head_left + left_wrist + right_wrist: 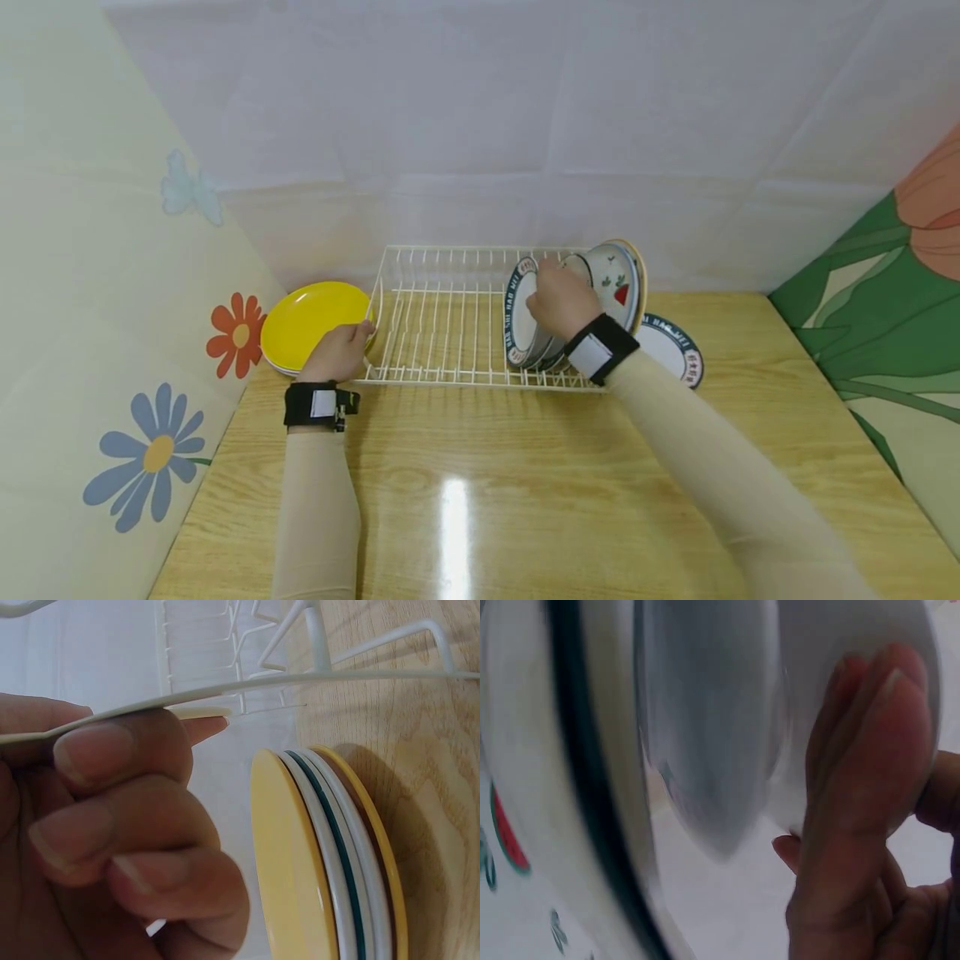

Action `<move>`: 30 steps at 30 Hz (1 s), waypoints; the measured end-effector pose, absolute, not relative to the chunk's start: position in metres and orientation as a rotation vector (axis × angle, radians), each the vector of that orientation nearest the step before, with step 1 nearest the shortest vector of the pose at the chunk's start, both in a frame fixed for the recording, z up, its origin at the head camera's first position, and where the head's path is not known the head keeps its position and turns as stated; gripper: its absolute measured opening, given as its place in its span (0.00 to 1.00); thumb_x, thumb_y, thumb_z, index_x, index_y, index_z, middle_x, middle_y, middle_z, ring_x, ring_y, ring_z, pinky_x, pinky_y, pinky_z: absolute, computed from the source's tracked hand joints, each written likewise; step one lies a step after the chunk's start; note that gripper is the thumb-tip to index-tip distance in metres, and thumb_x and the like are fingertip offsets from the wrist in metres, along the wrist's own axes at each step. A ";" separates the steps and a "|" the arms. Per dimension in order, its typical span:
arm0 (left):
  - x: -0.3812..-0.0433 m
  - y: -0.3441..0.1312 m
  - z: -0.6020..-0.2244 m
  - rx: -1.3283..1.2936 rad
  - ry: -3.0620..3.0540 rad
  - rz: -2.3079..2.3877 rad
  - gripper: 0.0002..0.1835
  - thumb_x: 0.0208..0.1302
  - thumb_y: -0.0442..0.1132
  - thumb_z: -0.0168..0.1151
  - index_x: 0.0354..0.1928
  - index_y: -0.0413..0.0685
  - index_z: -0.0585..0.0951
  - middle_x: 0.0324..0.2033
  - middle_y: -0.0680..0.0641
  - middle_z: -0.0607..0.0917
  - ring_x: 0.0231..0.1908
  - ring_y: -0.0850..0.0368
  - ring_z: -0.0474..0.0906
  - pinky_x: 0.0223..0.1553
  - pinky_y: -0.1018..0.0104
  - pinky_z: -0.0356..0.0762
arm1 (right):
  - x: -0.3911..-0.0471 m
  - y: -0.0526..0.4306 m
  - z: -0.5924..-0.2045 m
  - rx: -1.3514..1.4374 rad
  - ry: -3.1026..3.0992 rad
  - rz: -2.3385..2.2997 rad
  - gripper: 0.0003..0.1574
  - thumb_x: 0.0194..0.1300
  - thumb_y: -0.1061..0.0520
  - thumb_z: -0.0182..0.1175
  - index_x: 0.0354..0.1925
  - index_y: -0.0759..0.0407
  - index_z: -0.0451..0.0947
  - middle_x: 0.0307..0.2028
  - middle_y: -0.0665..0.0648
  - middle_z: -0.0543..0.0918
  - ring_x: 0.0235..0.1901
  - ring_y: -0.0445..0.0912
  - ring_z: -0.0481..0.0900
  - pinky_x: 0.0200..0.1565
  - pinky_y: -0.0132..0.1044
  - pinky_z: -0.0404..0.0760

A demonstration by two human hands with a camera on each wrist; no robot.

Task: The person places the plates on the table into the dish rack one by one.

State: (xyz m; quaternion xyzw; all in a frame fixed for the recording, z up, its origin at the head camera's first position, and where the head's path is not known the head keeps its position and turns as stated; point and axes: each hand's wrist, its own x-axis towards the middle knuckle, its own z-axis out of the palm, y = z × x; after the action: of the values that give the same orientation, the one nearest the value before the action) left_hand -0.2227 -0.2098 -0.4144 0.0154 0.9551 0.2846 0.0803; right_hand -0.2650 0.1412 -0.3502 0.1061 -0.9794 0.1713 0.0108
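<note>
Closest to the camera there's the wood-grain worktop (pixel 562 500) with a bright streak of glare, and two beige sleeves reaching in over it, with a black band on each wrist.

Next out, the left hand (pixel 335 352) has its fingers curled round the end wire of the white wire rack (pixel 450 384). Just beside it, left of the rack, is a pile of plates with a yellow plate (pixel 307 321) on top (the left wrist view shows several rims stacked there). If that hand lets go or tugs, I'd expect the rack to slide or tip, or an elbow-type bump to nudge the pile.

The right hand (pixel 561 298) pinches the upper edge of the lettered plate (pixel 520 312), which stands tilted toward the right end of the rack. Can't tell whether its foot sits fully in a slot. Just right of it, more plates stand packed together, including a watermelon plate (pixel 611 279). That's the sketchy bit imo: little finger room, so a sideways knock could clack rims together, and a weak pinch on a smooth edge could let the plate slip.

Another blue-rimmed plate (pixel 670 346) lies on the worktop to the right, partly hidden. Behind everything hangs a pale creased cloth (pixel 465 108).
</note>
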 end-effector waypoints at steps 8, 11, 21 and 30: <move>-0.225 -0.210 -0.415 0.044 2.853 0.855 0.32 0.85 0.53 0.30 0.71 0.39 0.73 0.43 0.38 0.81 0.46 0.44 0.76 0.56 0.48 0.72 | -0.269 0.139 -0.363 0.309 -3.109 0.509 0.21 0.73 0.58 0.54 0.53 0.76 0.73 0.38 0.72 0.83 0.35 0.61 0.82 0.35 0.52 0.80; -0.225 -0.211 -0.414 0.042 2.854 0.857 0.32 0.85 0.52 0.30 0.71 0.39 0.73 0.32 0.42 0.75 0.41 0.45 0.75 0.52 0.50 0.70 | -0.266 0.139 -0.362 0.306 -3.111 0.513 0.25 0.76 0.53 0.56 0.55 0.76 0.73 0.40 0.72 0.83 0.37 0.61 0.83 0.36 0.53 0.82; -0.225 -0.212 -0.414 0.045 2.851 0.850 0.33 0.85 0.54 0.29 0.73 0.39 0.71 0.39 0.40 0.79 0.44 0.45 0.75 0.55 0.49 0.71 | -0.246 0.158 -0.342 0.336 -3.040 0.689 0.39 0.77 0.46 0.57 0.73 0.70 0.64 0.39 0.72 0.87 0.24 0.56 0.83 0.31 0.50 0.83; -0.224 -0.213 -0.414 0.045 2.837 0.857 0.33 0.85 0.54 0.29 0.73 0.39 0.71 0.60 0.35 0.80 0.55 0.42 0.75 0.68 0.42 0.69 | -0.228 0.204 -0.325 0.261 -2.878 1.048 0.36 0.77 0.46 0.58 0.74 0.60 0.65 0.21 0.58 0.82 0.16 0.50 0.81 0.20 0.42 0.76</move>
State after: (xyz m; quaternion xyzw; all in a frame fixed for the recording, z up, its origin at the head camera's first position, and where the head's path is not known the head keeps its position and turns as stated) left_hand -0.2242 -0.2127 -0.4142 0.0151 0.9533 0.2882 0.0888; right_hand -0.2284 0.2039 -0.3250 0.0848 -0.9357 0.3408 0.0339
